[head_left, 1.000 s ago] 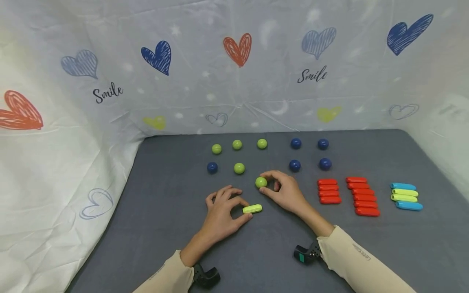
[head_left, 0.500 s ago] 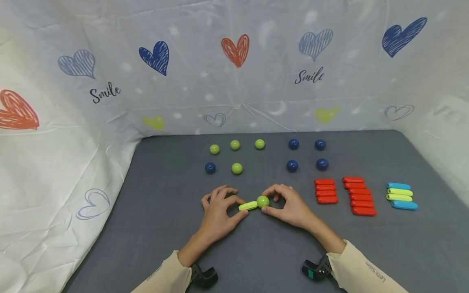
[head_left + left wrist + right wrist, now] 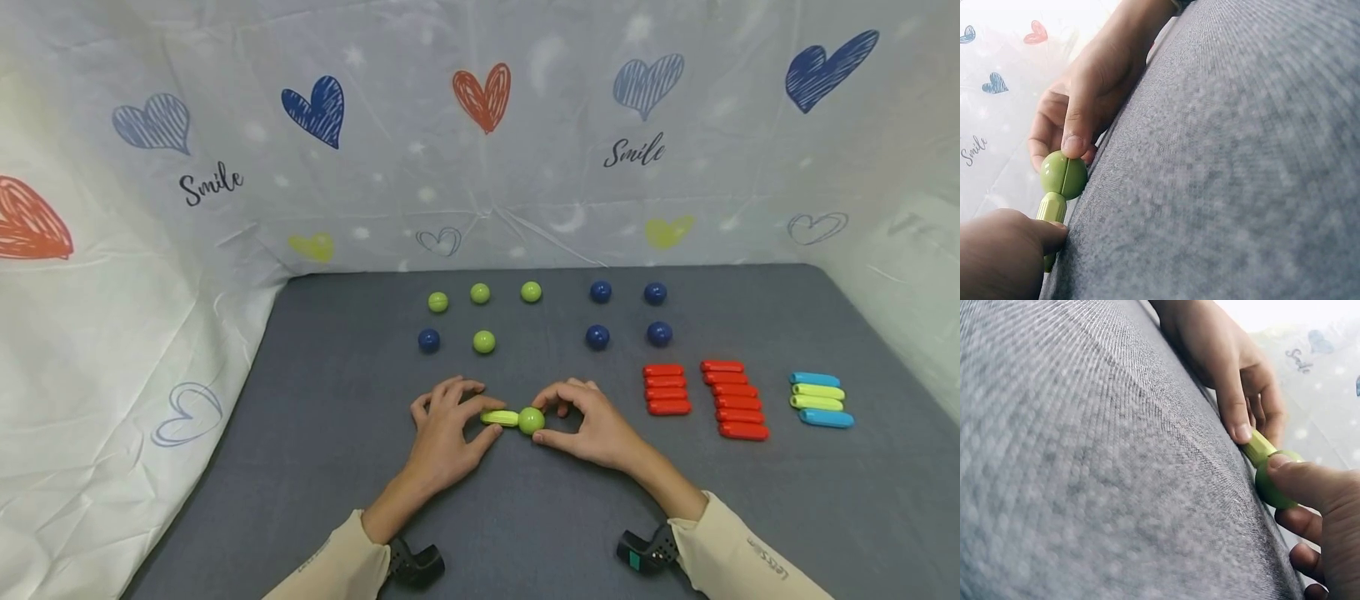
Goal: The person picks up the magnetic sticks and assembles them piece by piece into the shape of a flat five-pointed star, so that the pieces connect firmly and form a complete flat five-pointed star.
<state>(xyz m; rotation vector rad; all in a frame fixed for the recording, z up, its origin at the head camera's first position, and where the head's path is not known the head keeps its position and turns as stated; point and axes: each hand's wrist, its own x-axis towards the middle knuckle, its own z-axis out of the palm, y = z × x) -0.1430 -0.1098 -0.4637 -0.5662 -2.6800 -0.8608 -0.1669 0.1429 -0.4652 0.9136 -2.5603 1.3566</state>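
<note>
Clock directions are read from the held green ball [image 3: 532,421], with twelve at the far edge of the surface [image 3: 337,367]. A white curtain [image 3: 135,350] printed with hearts closes off the left side and the back. The left hand [image 3: 444,435] is at nine o'clock, thumb and fingers narrowed on the yellow-green stick [image 3: 498,418], covering part of it. A lone blue ball [image 3: 429,340] lies at ten; the left hand's curled fingers are between it and the stick. Four loose green balls [image 3: 483,342] spread from between ten and eleven round to twelve. The held ball touches the stick's right end; whether the two are locked together cannot be told. At three, the right hand [image 3: 596,429] pinches the ball between thumb and fingers, standing between it and the red sticks. Four blue balls [image 3: 597,337] lie from one to two. Further right, toward three, come a stack of four red sticks [image 3: 666,382], a stack of six red sticks [image 3: 737,402], then a blue-and-yellow stack [image 3: 817,403].

A second earlier, a gap separates ball and stick, the ball being farther off; now they meet. Against half a second ago, the slanted stick lies nearly level.
</note>
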